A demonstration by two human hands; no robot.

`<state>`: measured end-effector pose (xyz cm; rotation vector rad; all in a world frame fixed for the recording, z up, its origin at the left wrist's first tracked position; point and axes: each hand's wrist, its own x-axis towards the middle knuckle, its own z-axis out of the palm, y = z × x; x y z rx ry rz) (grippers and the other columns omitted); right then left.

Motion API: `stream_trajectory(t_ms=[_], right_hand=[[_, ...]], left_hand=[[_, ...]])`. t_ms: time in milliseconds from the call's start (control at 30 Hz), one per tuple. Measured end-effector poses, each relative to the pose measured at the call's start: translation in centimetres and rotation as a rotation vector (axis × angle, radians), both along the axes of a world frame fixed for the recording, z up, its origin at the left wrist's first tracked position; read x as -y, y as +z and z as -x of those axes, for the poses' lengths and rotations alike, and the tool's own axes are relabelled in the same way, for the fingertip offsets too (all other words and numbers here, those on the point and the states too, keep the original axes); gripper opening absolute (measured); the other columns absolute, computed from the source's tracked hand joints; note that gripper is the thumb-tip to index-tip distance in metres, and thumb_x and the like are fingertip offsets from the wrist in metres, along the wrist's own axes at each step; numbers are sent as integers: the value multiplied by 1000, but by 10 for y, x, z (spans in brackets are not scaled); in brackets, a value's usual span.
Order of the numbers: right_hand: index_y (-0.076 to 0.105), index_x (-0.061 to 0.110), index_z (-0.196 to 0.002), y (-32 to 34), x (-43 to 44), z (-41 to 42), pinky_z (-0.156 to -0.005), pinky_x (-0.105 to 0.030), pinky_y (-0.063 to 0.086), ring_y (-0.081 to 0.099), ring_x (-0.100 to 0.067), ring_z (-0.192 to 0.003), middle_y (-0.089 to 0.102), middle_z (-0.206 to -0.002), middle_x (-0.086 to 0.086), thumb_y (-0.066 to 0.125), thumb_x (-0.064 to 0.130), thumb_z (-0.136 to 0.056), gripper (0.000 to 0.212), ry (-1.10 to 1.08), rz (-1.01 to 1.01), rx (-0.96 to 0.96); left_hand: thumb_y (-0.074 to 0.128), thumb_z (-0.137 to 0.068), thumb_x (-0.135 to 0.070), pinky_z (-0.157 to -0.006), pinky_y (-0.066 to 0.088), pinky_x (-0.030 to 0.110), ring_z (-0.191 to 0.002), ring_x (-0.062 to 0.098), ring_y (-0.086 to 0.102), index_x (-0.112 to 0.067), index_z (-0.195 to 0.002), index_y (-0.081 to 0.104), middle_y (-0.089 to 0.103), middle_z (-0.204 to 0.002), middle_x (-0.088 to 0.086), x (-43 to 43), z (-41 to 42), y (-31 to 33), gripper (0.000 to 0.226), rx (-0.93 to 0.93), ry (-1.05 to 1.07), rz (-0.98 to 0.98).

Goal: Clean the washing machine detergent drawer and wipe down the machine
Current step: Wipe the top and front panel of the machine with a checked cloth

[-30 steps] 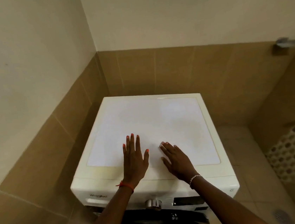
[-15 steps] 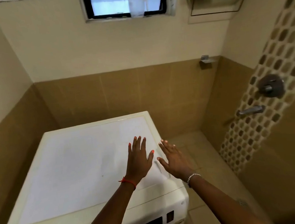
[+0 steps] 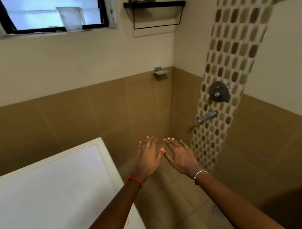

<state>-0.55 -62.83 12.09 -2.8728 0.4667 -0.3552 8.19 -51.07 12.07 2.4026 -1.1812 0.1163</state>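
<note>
Left hand and right hand flat, empty, fingers spread, beside the washing machine

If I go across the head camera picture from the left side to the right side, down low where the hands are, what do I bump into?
Washing machine → left hand → right hand → strip of little tiles on the right wall.
</note>
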Motion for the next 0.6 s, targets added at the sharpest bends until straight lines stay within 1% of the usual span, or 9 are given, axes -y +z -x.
stream_trajectory(t_ms=[133, 200, 267, 367, 433, 467, 567, 600], right_hand=[[38, 13, -141, -4, 62, -33, -113, -37, 19, 30, -19, -140, 39, -148, -8, 5, 58, -79, 83, -47, -10, 0], [35, 14, -143, -1, 89, -48, -115, -35, 16, 25, -17, -142, 34, -150, -6, 1, 59, -77, 86, -42, 0, -23], [30, 15, -145, 6, 109, -60, -116, -33, 13, 21, -16, -143, 29, -153, -5, -4, 60, -73, 91, -47, 9, -43], [28, 15, -146, 21, 143, -82, -116, -33, 12, 20, -16, -143, 28, -153, -6, -4, 60, -72, 93, -57, 12, -11], [29, 14, -145, 31, 164, -93, -116, -34, 13, 21, -17, -143, 29, -153, -7, 0, 60, -76, 89, -46, 0, 16], [28, 14, -146, 36, 174, -99, -116, -34, 12, 21, -17, -143, 28, -153, -7, 4, 59, -81, 83, -39, 1, 23], [25, 14, -147, 51, 203, -120, -117, -34, 10, 19, -17, -144, 25, -154, -7, 19, 51, -93, 65, -28, 2, 31], [24, 14, -147, 56, 214, -129, -117, -34, 10, 18, -17, -144, 25, -154, -7, 23, 48, -97, 60, -24, 5, 38]], left_hand=[[20, -86, -52, -116, 12, 38, -140, 23, 29, -7, -138, 41, 41, -144, 12, 63, -37, -4, 72, -52, 12, 84], [12, -78, -58, -115, 12, 38, -139, 24, 30, -6, -136, 44, 42, -143, 12, 91, -55, -3, 84, -83, 52, 107], [8, -76, -58, -115, 13, 38, -139, 24, 30, -7, -137, 42, 42, -143, 12, 109, -68, 0, 87, -72, 64, 78], [10, -79, -58, -115, 15, 37, -138, 23, 31, -9, -138, 41, 42, -143, 10, 144, -91, 11, 83, -52, 56, 49], [21, -86, -54, -116, 16, 37, -138, 22, 31, -10, -138, 41, 42, -143, 9, 166, -105, 22, 71, -56, 65, 43], [25, -88, -52, -116, 16, 37, -138, 22, 31, -10, -138, 40, 42, -144, 8, 177, -112, 28, 67, -46, 58, 37], [22, -86, -54, -115, 18, 37, -137, 22, 32, -10, -137, 40, 42, -143, 8, 205, -133, 45, 70, -27, 26, 27], [27, -88, -50, -114, 19, 37, -137, 23, 32, -9, -137, 41, 43, -143, 9, 215, -142, 50, 66, -33, 28, 35]])
